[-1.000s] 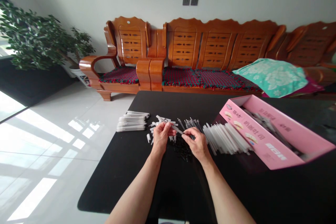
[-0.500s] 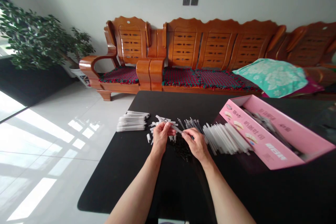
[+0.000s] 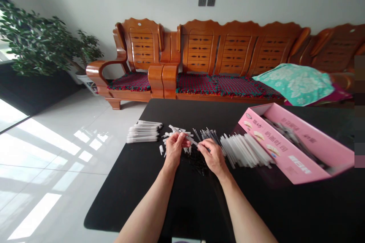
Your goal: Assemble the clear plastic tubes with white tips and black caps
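A translucent white pen barrel (image 3: 193, 141) spans the gap between my two hands, tilted down toward the right. The fingers of my left hand (image 3: 173, 150) are closed around its left part. At its right end, my right hand (image 3: 213, 155) pinches it between thumb and forefinger; whatever small part sits there is hidden. White pen caps (image 3: 161, 149) lie scattered around and behind my left hand. Below and between the hands is a heap of small black parts (image 3: 199, 164). Thin pen refills (image 3: 210, 133) lie just behind my right hand, with a row of white pen barrels (image 3: 245, 150) to its right.
Capped white pens (image 3: 143, 133) lie stacked at the left of the black table (image 3: 125, 193). An open pink box (image 3: 285, 159) holding greyish items stands on the right. Beyond the table is a wooden sofa (image 3: 234, 57) with a turquoise cushion (image 3: 299, 83).
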